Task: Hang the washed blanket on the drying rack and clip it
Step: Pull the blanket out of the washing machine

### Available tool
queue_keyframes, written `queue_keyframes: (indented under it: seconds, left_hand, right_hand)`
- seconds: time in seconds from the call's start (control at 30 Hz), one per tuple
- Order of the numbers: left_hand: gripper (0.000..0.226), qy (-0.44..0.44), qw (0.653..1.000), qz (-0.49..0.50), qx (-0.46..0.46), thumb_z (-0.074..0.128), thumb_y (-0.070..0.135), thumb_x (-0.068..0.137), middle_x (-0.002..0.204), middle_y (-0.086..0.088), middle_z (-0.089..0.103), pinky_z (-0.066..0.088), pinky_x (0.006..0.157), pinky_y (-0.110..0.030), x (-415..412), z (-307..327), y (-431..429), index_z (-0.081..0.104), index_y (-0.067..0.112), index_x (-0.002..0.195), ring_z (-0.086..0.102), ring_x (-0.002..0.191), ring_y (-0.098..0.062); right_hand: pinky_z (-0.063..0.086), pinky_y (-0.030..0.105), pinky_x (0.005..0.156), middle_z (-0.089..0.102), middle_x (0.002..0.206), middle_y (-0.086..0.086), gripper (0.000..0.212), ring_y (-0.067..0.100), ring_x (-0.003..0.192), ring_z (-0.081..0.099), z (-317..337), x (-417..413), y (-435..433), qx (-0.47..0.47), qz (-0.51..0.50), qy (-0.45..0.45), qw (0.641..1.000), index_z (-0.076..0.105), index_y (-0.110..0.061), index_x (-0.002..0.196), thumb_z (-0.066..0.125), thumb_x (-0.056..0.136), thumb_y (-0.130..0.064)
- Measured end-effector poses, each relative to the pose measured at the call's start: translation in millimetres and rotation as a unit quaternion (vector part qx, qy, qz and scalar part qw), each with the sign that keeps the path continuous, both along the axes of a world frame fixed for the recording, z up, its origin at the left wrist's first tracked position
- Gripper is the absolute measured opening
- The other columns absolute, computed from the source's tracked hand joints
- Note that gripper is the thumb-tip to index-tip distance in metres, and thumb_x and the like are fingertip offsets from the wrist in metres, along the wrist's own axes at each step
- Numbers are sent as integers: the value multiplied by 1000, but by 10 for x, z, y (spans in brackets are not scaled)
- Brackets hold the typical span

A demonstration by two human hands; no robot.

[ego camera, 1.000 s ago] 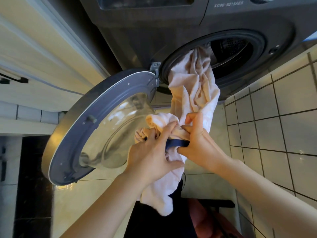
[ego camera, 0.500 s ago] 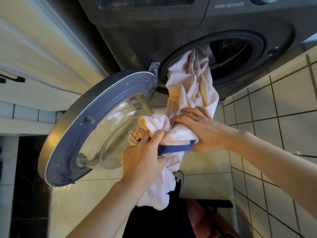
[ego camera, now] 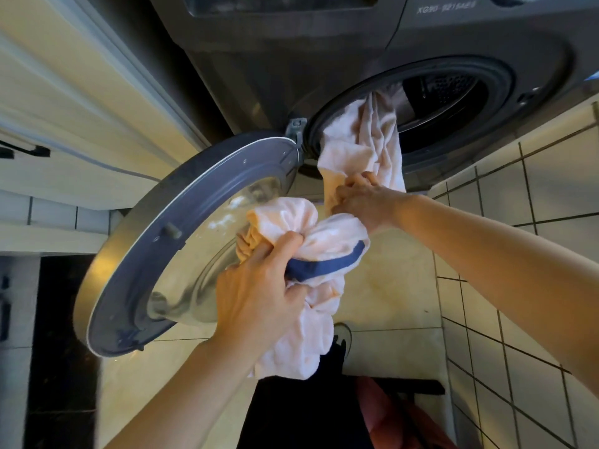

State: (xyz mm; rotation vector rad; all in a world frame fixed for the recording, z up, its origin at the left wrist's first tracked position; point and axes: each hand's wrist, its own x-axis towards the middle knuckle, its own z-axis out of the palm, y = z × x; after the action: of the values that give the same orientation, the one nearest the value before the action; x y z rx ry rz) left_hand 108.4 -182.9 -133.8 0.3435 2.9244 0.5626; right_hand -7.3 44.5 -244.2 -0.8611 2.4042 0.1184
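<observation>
A pale pink blanket (ego camera: 363, 147) with a dark blue trim strip (ego camera: 327, 264) trails out of the round drum opening (ego camera: 444, 92) of a dark grey washing machine. My left hand (ego camera: 259, 290) grips a bunched part of it low down, beside the blue trim, and the loose end hangs below that fist. Higher up, close under the drum opening, my right hand (ego camera: 363, 199) clutches the blanket. Part of the cloth is still inside the drum. No drying rack or clips are in view.
The machine's round door (ego camera: 136, 254) with its glass bowl stands swung open to the left, right beside my left hand. A white tiled wall (ego camera: 534, 196) runs along the right. Cream cabinets (ego camera: 64, 108) are at the left. My dark clothing and a shoe (ego camera: 342, 335) show below.
My right hand has let go near the blue trim and moved up the blanket to grip it close under the drum opening. My left hand keeps its hold on the bunch.
</observation>
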Motion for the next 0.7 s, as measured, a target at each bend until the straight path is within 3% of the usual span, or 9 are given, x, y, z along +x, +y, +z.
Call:
queue_keyframes:
  seconds: [0.13,0.2,0.3,0.47,0.53,0.6,0.7]
  left_hand:
    - [36,-80,995,57,32,65,31,73,79,13,45,31,54,-30,23,-10,53,47,34,104,45,67,-23]
    - [34,-116,990,70,31,65,35,77,82,14,45,35,57,-31,25,-55,119,49,34,107,52,77,-25]
    - [33,-150,986,77,15,61,45,81,89,14,58,44,59,-32,14,-165,192,46,39,109,54,78,-22]
    - [45,-170,981,80,-41,53,49,90,98,3,64,44,60,-30,-115,-294,390,40,41,132,60,83,-23]
    - [42,-178,977,87,-82,51,47,91,97,-1,63,44,59,-31,-161,-321,433,44,37,131,57,77,-24]
    - [31,-193,969,89,-128,48,46,92,90,-2,61,42,58,-30,-167,-346,455,58,27,114,52,72,-24]
    - [25,-214,962,75,-150,46,41,94,95,-4,61,44,61,-31,-127,-372,480,59,23,106,60,81,-28]
  right_hand:
    - [3,47,115,35,146,-10,44,19,143,9,3,7,295,-19,-62,-37,997,53,-39,127,57,85,-51]
    - [11,42,116,46,140,-10,38,18,140,25,90,59,494,-22,-74,-39,996,55,-39,122,58,85,-48]
    - [36,39,106,61,118,-2,38,23,117,52,235,127,722,9,-129,-10,992,53,-33,121,61,85,-44]
    - [39,45,101,53,125,8,55,32,116,49,339,278,686,113,-208,86,968,36,-21,129,56,86,-49]
    - [36,45,101,52,123,13,67,36,115,47,436,342,633,88,-269,63,957,22,-17,130,58,84,-49]
    - [28,44,106,49,123,11,79,33,118,43,582,412,598,19,-294,-9,956,8,-22,129,64,79,-47]
    - [15,49,114,32,141,8,93,30,139,22,836,606,500,-85,-215,-84,969,-9,-37,134,66,80,-34]
